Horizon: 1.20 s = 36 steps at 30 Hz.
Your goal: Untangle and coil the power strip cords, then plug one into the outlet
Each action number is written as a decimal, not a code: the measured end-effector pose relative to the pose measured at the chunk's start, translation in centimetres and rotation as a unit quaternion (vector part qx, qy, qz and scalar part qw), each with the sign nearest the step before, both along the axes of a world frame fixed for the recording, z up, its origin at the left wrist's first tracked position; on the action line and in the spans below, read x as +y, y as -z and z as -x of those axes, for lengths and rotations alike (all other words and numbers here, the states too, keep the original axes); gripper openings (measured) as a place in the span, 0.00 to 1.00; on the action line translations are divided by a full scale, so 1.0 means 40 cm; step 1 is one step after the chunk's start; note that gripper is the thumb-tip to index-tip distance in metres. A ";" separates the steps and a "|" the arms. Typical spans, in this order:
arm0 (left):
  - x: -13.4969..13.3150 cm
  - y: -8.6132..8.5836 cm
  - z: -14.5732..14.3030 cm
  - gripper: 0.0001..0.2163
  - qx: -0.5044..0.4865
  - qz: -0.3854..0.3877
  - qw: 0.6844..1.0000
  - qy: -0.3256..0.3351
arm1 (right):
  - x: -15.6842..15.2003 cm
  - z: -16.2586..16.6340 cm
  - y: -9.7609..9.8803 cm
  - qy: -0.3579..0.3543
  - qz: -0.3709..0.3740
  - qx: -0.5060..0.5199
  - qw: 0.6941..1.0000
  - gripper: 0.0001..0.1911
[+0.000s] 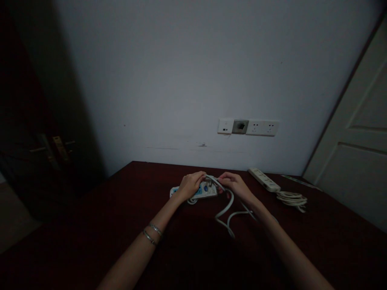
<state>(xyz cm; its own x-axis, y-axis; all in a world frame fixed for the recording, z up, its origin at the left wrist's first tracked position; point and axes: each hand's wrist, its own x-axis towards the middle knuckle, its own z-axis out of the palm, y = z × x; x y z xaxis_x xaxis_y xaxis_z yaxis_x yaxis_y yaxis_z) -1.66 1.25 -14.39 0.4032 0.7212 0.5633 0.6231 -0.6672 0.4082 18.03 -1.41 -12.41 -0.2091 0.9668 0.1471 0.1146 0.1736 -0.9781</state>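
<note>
Left hand (190, 184): closed around a loop of pale cable (224, 210), reaching over the blue-socketed power strip (207, 191); cannot tell whether also touching the strip beneath.
Right hand (236, 184): pinching the same cable between thumb and fingertips, close beside the left hand, just past the strip's right end.
Blue-socketed strip: lying flat on the dark red table (181, 249), toward the back edge, partly hidden by the left hand.
Cable: running up into both hands, then dropping in loose curves onto the table, below and left of the right forearm.
Bracelets (149, 237): two, worn around the left wrist.
White power strip (264, 179): resting at an angle on the table, right of both hands, well apart from the blue-socketed one.
Coiled cord (292, 199): bundled just beside the near end of the white strip.
Wall plates (254, 127): four in a row, mounted above the table, one grey, three white.
</note>
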 end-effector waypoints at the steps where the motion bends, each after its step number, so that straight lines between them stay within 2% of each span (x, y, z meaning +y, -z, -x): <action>1: 0.001 -0.003 0.002 0.14 -0.005 0.004 1.000 0.008 | -0.002 0.001 -0.001 -0.005 0.004 0.005 1.000 0.12; 4: 0.009 -0.004 0.008 0.14 -0.021 0.024 0.999 0.032 | -0.007 0.002 -0.003 -0.014 0.016 0.012 1.000 0.10; 9: 0.028 0.018 0.006 0.13 -0.084 0.042 0.993 0.072 | -0.008 -0.001 -0.005 -0.013 0.023 -0.018 0.999 0.08; 13: 0.034 0.033 -0.001 0.14 -0.116 0.065 0.985 0.111 | -0.009 -0.005 -0.006 -0.047 0.018 -0.050 0.997 0.08; 19: 0.037 0.038 0.001 0.14 -0.137 0.082 0.982 0.103 | -0.020 0.002 -0.009 -0.080 0.030 -0.028 0.996 0.10; 23: 0.039 0.036 0.005 0.14 -0.137 0.106 0.976 0.129 | -0.029 0.005 -0.007 -0.119 0.025 -0.015 0.992 0.16; 27: 0.038 0.034 0.006 0.15 -0.121 0.139 0.973 0.141 | -0.031 0.008 -0.001 -0.156 0.046 -0.036 0.986 0.10; 29: 0.038 0.033 0.006 0.14 -0.111 0.149 0.974 0.132 | -0.029 0.010 0.001 -0.172 0.053 -0.056 0.982 0.10; 32: 0.038 0.033 0.007 0.14 -0.111 0.159 0.973 0.126 | -0.019 0.010 0.007 -0.165 0.037 -0.088 0.982 0.10; 36: 0.042 0.037 0.007 0.13 -0.121 0.165 0.971 0.127 | 0.000 0.008 0.021 -0.110 -0.008 -0.137 0.984 0.07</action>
